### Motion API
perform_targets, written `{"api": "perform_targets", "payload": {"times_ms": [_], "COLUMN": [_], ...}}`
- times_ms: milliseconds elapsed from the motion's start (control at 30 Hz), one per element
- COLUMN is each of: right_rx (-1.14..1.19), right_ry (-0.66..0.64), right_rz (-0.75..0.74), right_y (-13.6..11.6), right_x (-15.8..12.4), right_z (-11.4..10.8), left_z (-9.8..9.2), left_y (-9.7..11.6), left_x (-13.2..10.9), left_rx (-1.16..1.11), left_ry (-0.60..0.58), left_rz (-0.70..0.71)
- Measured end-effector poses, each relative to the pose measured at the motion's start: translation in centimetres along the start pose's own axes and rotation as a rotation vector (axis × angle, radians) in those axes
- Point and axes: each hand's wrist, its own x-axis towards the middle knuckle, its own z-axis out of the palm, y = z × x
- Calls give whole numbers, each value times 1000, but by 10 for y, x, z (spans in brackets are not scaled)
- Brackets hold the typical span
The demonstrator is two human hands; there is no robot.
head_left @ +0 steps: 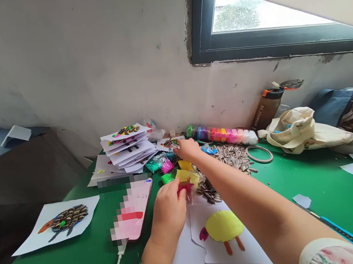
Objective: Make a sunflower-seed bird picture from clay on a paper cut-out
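Note:
My left hand (169, 209) is closed in a pinch on a small red-pink piece of clay in a clear packet (185, 188), just above a yellow clay packet (187, 176). My right hand (187, 149) reaches far across the green table (323, 188) with its fingers closed on something I cannot make out, beside a small picture sheet (169, 143). Under my right forearm lies a white sheet with a yellow clay bird (224, 227). A heap of sunflower seeds (231, 154) lies right of my right hand. Green, teal and pink clay packets (165, 166) sit between my hands.
A phone (132, 210) on a white cable lies left of my left hand. A stack of finished seed pictures (128, 149) stands at the back left, another seed picture (59, 222) at the left. A row of clay tubs (221, 134), a tape ring (259, 153), a bottle (266, 109) and cloth bags (299, 131) line the back.

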Motion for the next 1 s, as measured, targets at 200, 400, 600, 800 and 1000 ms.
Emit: {"api": "perform_targets", "payload": {"times_ms": [200,400,600,800,1000], "right_rx": [6,158,383,820,1246], "right_ry": [20,93,224,131,-105], "right_rz": [5,-42,-131,-103,-47], "right_y": [-5,0,11,28,40], "right_x": [8,6,-28,-102,-161], "right_z": [17,6,-24,-38,-39], "left_z": [-1,-1,-8,-15,-17], "left_y": [2,5,11,18,34], "left_x": [0,1,0,1,-5], "left_rx": [28,-50,-325,-757,-1100], "left_ry": [-82,85,296,273,-89], "left_rz": [-39,-6,-31,-168,-297]}}
